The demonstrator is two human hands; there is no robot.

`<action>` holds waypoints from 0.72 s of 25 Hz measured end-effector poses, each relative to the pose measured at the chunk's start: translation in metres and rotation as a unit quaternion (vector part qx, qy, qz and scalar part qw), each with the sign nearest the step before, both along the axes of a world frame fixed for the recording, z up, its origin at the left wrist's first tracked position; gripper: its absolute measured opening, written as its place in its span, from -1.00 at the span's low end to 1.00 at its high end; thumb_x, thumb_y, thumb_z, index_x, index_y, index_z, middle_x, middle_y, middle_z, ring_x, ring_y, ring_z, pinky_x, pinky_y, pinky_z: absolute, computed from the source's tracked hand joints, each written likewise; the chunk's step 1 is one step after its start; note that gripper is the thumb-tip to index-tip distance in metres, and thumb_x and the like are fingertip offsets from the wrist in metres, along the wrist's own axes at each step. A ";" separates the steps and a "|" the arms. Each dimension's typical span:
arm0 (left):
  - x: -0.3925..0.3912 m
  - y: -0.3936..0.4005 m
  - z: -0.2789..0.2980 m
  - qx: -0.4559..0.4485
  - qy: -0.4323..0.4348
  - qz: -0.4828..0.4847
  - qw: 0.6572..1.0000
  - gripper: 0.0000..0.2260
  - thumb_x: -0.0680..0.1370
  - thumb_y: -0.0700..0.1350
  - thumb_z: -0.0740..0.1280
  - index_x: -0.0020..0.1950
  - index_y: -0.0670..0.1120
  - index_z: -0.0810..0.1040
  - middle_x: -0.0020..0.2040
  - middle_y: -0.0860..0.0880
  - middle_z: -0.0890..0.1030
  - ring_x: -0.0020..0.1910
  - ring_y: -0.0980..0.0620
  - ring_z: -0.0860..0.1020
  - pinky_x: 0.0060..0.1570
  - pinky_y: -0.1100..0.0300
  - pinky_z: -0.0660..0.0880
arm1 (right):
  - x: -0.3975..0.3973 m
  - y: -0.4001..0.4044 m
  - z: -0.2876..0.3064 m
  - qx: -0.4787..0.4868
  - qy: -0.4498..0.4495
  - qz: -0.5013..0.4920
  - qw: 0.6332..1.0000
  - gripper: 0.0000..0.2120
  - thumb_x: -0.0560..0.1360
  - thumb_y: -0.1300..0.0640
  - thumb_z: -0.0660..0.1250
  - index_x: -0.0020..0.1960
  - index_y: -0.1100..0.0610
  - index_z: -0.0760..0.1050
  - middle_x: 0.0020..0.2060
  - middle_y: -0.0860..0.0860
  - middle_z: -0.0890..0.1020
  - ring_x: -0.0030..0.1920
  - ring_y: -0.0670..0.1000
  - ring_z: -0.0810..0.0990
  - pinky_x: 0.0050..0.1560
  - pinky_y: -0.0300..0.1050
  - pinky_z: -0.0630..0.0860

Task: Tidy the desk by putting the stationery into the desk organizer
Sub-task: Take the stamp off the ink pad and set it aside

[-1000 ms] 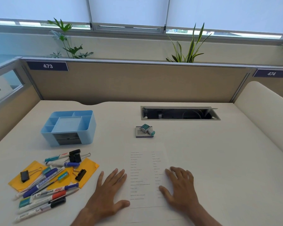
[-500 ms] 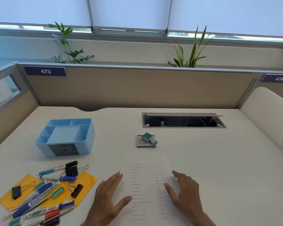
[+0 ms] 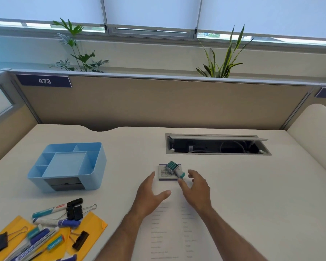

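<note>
The teal date stamp (image 3: 174,168) is lying on its small pad (image 3: 167,174), just ahead of both sets of fingertips; the right hand (image 3: 195,189) and left hand (image 3: 150,194) are spreading open and empty, having lifted off the printed sheet (image 3: 173,234) and reached forward. This is looking like the first pickup; the blue desk organizer (image 3: 68,166) is sitting unfilled, well left of the fingers, with markers (image 3: 51,210) and binder clips (image 3: 74,211) waiting nearer the left wrist.
</note>
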State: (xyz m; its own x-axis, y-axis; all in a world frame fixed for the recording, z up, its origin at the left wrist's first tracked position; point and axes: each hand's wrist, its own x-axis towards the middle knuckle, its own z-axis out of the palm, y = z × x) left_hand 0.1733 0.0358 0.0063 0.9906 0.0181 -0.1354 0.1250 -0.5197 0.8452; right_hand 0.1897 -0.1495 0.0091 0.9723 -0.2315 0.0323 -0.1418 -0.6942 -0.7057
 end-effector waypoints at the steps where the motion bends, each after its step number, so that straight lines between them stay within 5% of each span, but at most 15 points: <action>1: 0.004 -0.003 -0.001 0.005 0.003 -0.002 1.000 -0.17 0.41 0.17 0.50 0.56 0.00 0.16 0.54 0.01 0.26 0.48 0.03 0.24 0.41 0.12 0.23 | 0.006 0.003 -0.001 -0.013 0.003 0.001 1.000 -0.49 0.47 -0.17 0.38 0.34 0.01 0.41 0.21 -0.03 0.59 0.18 0.03 0.53 0.22 0.09 0.45; 7: 0.014 -0.013 -0.010 0.075 0.012 -0.008 0.997 -0.18 0.44 0.24 0.42 0.56 0.03 0.12 0.56 -0.01 0.21 0.55 0.02 0.05 0.53 0.01 -0.05 | 0.022 0.017 -0.006 -0.052 -0.002 -0.013 0.999 -0.70 0.53 -0.07 0.36 0.21 0.01 0.50 0.12 -0.06 0.63 0.09 -0.01 0.56 0.11 0.01 0.41; 14: 0.013 -0.014 -0.012 0.071 0.021 0.002 0.997 -0.19 0.43 0.26 0.42 0.56 0.09 0.10 0.58 -0.01 0.15 0.56 -0.01 -0.01 0.53 0.00 -0.06 | 0.019 0.020 -0.014 0.123 -0.004 -0.081 0.989 -0.79 0.61 -0.06 0.21 0.14 0.05 0.35 0.02 0.06 0.60 -0.01 0.05 0.57 0.06 0.12 0.57; 18: 0.010 -0.016 -0.009 0.060 0.001 0.006 0.998 -0.20 0.44 0.20 0.45 0.55 0.09 0.11 0.57 0.01 0.19 0.55 0.00 0.06 0.53 -0.01 0.04 | 0.019 0.022 -0.009 0.191 0.000 -0.108 0.976 -0.81 0.62 -0.08 0.15 0.15 -0.01 0.29 0.04 0.03 0.59 0.00 0.02 0.59 0.01 0.00 0.63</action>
